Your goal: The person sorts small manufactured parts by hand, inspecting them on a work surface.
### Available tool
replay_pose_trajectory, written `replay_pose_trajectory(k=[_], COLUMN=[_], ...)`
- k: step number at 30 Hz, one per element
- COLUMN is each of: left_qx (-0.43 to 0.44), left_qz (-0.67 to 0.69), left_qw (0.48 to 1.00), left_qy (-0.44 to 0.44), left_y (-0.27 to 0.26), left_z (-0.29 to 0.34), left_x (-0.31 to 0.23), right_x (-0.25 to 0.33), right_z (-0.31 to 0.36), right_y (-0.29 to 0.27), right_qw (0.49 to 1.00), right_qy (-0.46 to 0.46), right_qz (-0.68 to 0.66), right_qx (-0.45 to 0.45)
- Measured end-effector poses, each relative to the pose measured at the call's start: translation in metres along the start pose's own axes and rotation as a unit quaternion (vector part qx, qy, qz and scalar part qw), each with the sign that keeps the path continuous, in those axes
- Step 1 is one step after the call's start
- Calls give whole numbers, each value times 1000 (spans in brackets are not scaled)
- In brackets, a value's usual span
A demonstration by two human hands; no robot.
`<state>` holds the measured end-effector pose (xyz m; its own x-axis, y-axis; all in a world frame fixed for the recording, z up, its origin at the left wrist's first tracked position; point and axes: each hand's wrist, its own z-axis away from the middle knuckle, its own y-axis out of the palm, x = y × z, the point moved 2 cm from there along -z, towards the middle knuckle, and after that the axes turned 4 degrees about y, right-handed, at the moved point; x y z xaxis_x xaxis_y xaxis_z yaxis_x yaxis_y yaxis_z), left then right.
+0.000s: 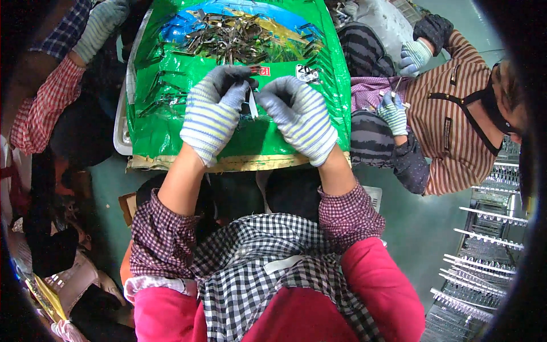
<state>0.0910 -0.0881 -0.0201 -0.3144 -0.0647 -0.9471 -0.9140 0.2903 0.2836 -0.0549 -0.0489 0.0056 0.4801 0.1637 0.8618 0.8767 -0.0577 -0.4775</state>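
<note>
My left hand [215, 111], in a striped knit glove with grey-coated fingers, pinches a thin pale strip [253, 104] that hangs from its fingertips. A small dark piece shows beside the strip, too small to name. Close by on the right, my right hand [301, 113], gloved alike, has its fingers curled and its thumb near the strip. What those fingertips hold, if anything, is hidden. Beyond both hands lies a heap of dark, narrow metal pieces [231, 37]. More such pieces are spread along both sides of the green plastic sheet [273, 139].
At right sits a co-worker [450, 108] in a striped top and gloves, handling small items. Another person's gloved hand [102, 28] and checked sleeve [48, 108] are at upper left. Racks with rows of metal pieces [484, 262] stand at lower right.
</note>
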Motion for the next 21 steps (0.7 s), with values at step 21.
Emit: replay_pose_trajectory(k=[21], left_qx=[14], left_qz=[41], left_qw=[990], left_qy=[-132], left_y=[6], left_z=[4], left_x=[0], right_x=[-14], right_z=[-1], right_y=[-1], right_qw=[992], right_qy=[-42], right_qz=[110], right_qx=[-45])
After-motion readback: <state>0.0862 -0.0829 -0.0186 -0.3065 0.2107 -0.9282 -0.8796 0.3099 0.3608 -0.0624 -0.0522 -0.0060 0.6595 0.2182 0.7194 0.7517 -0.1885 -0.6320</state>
